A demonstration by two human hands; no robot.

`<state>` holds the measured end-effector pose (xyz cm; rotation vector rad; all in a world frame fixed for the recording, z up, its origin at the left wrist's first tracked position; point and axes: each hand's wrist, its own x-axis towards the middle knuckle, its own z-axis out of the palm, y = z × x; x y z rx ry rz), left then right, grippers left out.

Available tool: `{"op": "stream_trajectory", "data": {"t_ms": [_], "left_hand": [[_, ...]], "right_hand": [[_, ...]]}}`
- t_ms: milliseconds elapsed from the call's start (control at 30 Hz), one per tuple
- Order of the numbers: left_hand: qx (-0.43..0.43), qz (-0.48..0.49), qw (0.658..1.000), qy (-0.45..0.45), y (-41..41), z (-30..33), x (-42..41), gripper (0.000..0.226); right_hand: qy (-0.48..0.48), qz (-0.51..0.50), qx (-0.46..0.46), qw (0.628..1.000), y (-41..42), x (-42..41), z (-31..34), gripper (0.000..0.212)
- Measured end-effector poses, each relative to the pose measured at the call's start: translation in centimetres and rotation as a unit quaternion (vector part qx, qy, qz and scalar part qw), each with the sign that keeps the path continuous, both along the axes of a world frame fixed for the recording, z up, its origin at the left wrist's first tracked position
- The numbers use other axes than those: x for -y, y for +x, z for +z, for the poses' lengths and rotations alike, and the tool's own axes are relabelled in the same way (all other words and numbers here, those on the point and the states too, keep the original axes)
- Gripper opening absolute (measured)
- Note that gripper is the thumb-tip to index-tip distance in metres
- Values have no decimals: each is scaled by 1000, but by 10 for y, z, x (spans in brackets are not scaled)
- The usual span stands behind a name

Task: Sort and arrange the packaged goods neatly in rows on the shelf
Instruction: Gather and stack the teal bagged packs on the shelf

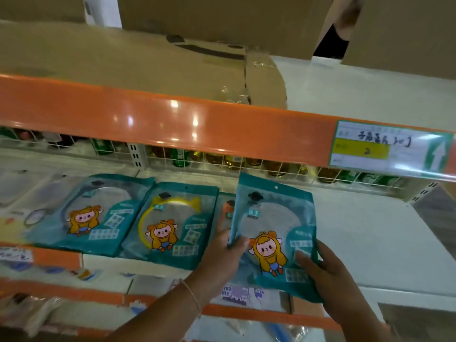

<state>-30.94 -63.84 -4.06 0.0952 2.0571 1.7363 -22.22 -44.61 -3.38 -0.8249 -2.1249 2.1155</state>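
Both hands hold one teal packet (274,225) tilted above the shelf (357,233): the left hand (228,253) pinches its left edge, the right hand (325,275) grips its lower right corner. Two like packets (172,218) lie in a row to its left.

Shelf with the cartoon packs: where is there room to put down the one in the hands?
Bare white shelf lies right of the held pack, below the wire rack of bottles. Left is crowded: the yellow-ring pack and its neighbours overlap.
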Motion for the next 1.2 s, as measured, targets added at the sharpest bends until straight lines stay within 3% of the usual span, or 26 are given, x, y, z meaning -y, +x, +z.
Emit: {"op": "stream_trajectory", "data": {"t_ms": [133,200,267,400,500,667,833,933,1067,1133,1200], "left_hand": [[-25,-36,999,-33,-11,-6,9,8],[-49,-60,996,-50,-15,-9,8,15],[-106,-64,988,-91,-17,-9,4,26],[-195,-24,977,-87,-12,-6,-12,19],[-282,-23,949,-138,-8,-13,-25,32],[-384,-63,896,-216,1,-27,-55,35],[-388,-123,830,-381,4,-44,-74,50],[-374,-162,801,-438,5,-51,-75,70],[-373,-181,775,-476,4,-55,-74,70],[-374,-185,772,-480,4,-55,-73,68],[-370,-189,772,-482,3,-56,-73,67]], "right_hand": [[5,-21,-16,1000,1,13,-9,22],[-7,-41,-23,999,3,13,-10,22],[-19,-69,-28,997,5,3,-8,21],[-13,-145,-15,989,16,-52,-1,24],[-2,-177,8,984,29,-108,5,32],[8,-144,35,989,32,-149,-5,33],[9,-93,59,994,15,-146,-23,26],[57,-62,75,994,5,-150,-32,28],[142,-26,114,983,-5,-154,-42,31],[294,14,157,942,-6,-154,-43,38],[439,35,204,874,-6,-152,-41,49]]}}
